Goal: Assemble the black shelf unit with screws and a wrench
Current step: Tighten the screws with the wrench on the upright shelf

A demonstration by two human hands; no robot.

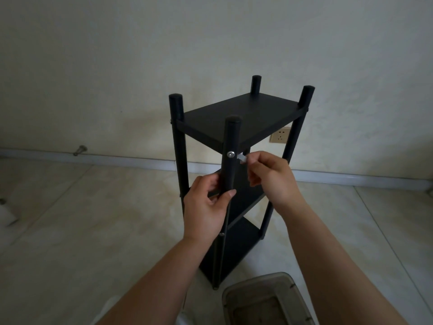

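Note:
The black shelf unit [241,118] stands upright on the floor, with three boards between four round posts. My left hand [207,202] grips the near front post [230,165] below the top board. A silver screw [231,155] sits in that post, level with the top board. My right hand [269,179] pinches a small silver wrench [241,157] whose tip is just right of the screw, beside the post. Whether the tip touches the screw I cannot tell.
A plastic bin [262,299] lies on the tiled floor at the bottom right, close to the shelf's foot. The wall stands right behind the shelf, with a socket [280,136] low on it. A metal doorstop [80,150] sticks out of the baseboard at left.

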